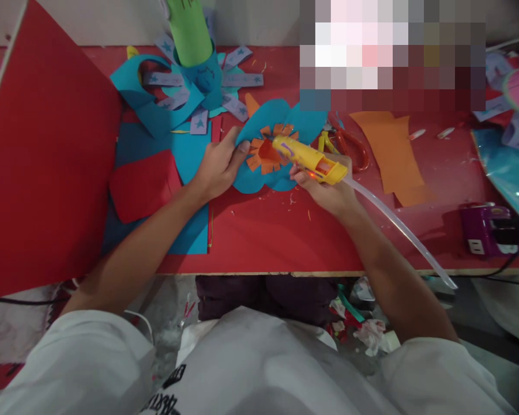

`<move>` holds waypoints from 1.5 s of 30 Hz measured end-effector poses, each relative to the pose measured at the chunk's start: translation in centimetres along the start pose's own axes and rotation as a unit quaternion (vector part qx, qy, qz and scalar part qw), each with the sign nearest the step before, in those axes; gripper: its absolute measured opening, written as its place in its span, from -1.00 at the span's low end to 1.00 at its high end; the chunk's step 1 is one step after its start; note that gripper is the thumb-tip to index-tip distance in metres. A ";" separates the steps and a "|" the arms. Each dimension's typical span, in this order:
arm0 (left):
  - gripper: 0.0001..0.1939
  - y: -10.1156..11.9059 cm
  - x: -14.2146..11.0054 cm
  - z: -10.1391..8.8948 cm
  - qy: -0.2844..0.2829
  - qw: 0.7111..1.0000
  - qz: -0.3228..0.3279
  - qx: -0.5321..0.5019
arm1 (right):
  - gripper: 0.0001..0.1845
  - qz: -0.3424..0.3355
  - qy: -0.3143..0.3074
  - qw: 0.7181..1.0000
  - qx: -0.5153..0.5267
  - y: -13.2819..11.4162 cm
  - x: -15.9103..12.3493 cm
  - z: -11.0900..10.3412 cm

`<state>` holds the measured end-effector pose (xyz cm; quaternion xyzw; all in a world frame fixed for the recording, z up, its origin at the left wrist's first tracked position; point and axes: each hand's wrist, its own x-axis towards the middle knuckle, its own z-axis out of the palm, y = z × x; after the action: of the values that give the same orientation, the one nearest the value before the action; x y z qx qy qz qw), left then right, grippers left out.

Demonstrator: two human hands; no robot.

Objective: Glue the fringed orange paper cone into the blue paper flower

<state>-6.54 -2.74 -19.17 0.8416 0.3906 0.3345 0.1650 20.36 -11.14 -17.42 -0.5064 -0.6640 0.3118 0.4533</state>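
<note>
Between my hands lies a blue paper flower (pixel 253 173) with rounded petals. At its middle is a fringed orange paper piece (pixel 256 157), its cut tabs spread flat around a dark orange center. My left hand (pixel 222 164) pinches the flower's left petal between thumb and fingers. In my right hand (pixel 328 190) is a yellow glue gun (pixel 305 155) with a small orange light, its nozzle end over the orange piece. A long clear glue stick (pixel 402 227) trails out of its back end toward the lower right.
Red folded paper (pixel 145 187) rests on blue sheets (pixel 190 230) at left, beside an upright red panel (pixel 47 155). Behind stands a green and blue paper tube (pixel 192 40). Red-handled scissors (pixel 354 150), orange paper (pixel 391 155) and a purple plug adapter (pixel 480 227) lie at right.
</note>
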 end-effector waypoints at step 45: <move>-0.42 -0.7 -0.1 0.6 0.050 0.997 0.036 -0.049 | -0.56 -0.117 -0.035 0.989 -0.078 1.9 -0.4 -1.2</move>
<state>-6.52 -2.39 -19.99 0.8284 0.3505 0.4007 0.1740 22.23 -11.05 -18.78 -0.4481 -0.7562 0.2211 0.4225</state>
